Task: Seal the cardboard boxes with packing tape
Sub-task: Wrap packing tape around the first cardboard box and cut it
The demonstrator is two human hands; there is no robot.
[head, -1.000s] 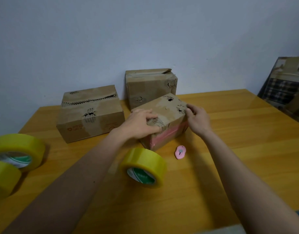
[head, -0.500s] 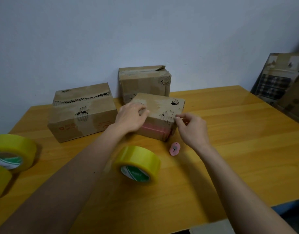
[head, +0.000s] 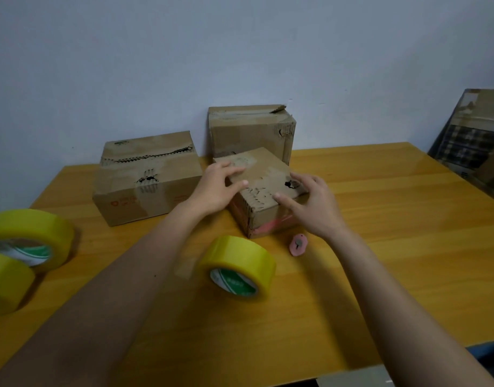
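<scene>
**Small box under both hands, tape roll not in use**

Small cardboard box (head: 264,185) sits on wooden table (head: 393,247), centre, turned corner-on to the camera. Top worn and torn, hole near its right edge; pink strip along lower front face.

L hand (head: 216,188): fingers spread and near straight, laid on top-left of the box, thumb along the top edge. Not curled round anything; flat contact only.

R hand (head: 314,208): fingers spread, lightly bent, at the box's right front corner, fingertips on the top near the hole. Cannot tell whether palm touches the side face. Nothing pinched.

Yellow tape roll (head: 237,268) lies on the table just in front of the box, btw the two forearms, apart from both hands. Pink cutter (head: 298,244) just beside the box's front right, below R wrist.

Wide box (head: 146,177) to the left, top seam ragged. Tall box (head: 251,132) behind, against wall (head: 240,51). Two more yellow rolls (head: 27,238) at far left edge, overlapping in view.
</scene>
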